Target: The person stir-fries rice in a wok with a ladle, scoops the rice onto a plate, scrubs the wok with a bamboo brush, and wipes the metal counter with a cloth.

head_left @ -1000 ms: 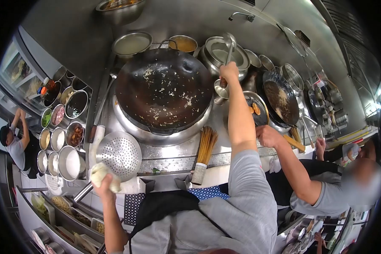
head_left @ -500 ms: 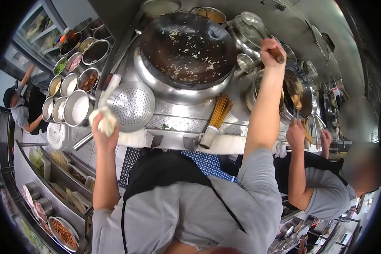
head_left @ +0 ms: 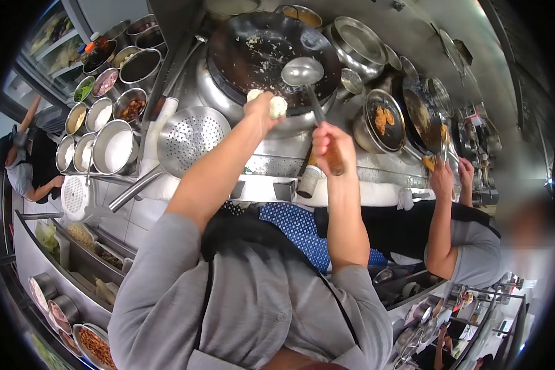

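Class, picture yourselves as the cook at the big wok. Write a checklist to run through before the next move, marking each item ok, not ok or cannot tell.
1. Right hand grips the ladle by its handle: ok.
2. Ladle's bowl is over the wok: ok.
3. Left hand has the cloth: ok.
4. Cloth is firmly on the wok's near rim: cannot tell, the contact is hidden.
5. Wok is free of food bits: not ok, pale bits are scattered inside.
6. Co-worker's hands are away from the wok: ok.
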`<state>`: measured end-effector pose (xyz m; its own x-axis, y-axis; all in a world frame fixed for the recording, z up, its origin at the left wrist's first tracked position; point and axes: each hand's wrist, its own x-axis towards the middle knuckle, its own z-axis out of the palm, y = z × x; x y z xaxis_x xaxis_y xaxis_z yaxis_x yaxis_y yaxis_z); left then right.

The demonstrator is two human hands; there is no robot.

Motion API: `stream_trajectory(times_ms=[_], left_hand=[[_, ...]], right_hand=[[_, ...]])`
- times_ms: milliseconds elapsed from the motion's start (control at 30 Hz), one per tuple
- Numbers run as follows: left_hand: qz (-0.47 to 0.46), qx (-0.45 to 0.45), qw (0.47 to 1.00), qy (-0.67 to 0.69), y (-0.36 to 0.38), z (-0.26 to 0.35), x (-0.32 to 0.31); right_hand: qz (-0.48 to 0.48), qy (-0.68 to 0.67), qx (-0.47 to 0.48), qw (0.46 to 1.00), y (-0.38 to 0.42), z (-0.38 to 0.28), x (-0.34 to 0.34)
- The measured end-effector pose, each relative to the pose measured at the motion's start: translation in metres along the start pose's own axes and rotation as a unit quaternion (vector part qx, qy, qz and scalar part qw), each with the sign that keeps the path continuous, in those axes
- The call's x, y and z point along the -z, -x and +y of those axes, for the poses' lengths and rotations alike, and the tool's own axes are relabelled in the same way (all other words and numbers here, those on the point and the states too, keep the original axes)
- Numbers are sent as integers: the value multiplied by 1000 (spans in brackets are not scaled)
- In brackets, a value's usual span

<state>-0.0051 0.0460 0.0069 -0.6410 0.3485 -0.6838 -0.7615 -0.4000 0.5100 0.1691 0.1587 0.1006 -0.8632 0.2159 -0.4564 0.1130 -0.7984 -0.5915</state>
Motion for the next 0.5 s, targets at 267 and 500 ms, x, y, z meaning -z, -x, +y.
stream_trajectory(times_ms=[267, 500], left_hand=[[-87, -22, 995, -39, -7, 25, 39], [-120, -2, 992, -26, 65, 28, 49]], right_hand=[[102, 565, 245, 781, -8, -10, 8], [209, 590, 317, 712, -112, -123, -15]])
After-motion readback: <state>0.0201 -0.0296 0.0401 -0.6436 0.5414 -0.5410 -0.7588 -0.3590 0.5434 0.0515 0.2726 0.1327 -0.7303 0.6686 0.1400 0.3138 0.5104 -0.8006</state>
